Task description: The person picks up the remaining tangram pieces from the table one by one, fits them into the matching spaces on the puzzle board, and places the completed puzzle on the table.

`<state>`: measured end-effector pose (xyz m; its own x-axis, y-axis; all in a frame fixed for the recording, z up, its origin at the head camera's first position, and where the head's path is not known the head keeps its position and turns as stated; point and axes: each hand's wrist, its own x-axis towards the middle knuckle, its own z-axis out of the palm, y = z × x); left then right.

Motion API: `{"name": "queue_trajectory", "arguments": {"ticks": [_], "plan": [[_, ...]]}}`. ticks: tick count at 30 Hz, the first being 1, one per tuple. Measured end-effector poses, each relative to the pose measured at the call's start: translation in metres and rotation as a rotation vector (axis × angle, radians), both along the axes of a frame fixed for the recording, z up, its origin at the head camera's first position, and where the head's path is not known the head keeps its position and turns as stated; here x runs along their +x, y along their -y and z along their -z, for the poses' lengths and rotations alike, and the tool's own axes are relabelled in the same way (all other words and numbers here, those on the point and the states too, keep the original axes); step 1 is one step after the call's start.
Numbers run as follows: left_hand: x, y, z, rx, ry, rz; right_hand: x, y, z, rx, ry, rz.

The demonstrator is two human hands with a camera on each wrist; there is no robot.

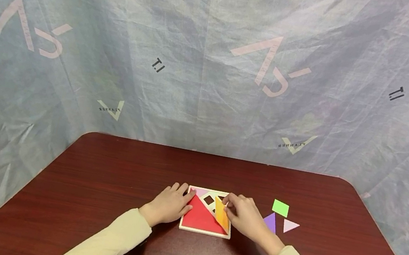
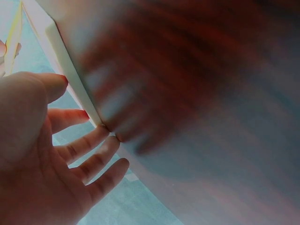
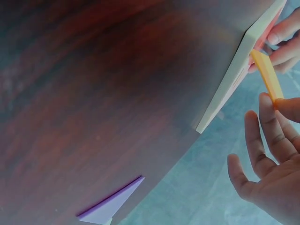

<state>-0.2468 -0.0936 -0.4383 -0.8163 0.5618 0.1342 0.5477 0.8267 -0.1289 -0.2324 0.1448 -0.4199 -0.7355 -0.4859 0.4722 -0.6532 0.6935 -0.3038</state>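
A white-framed tangram tray [image 1: 204,232] lies flat on the table in the head view. Inside it are a large red triangle [image 1: 201,218] and a pink piece [image 1: 199,191] in the upper left corner. My right hand [image 1: 247,217] pinches an orange tangram piece [image 3: 267,75] between thumb and index finger, tilted up with its low end at the tray. My left hand [image 1: 169,204] steadies the tray's left side, thumb and index finger over the red triangle. The left wrist view shows its other fingers spread against the tray's outer edge.
To the right of the tray lie a purple triangle [image 1: 271,221], a green piece [image 1: 280,208] and a pale pink triangle [image 1: 290,226]. The dark red wooden table [image 1: 119,167] ends at a hanging grey cloth [image 1: 193,98] behind it.
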Motion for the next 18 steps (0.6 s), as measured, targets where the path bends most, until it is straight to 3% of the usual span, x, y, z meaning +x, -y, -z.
{"name": "queue_trajectory", "arguments": {"ticks": [18], "plan": [[-0.0002, 0.0, -0.0004, -0.003, 0.007, -0.007, 0.0024, 0.0055, 0.0034, 0.078, -0.019, 0.102]]}}
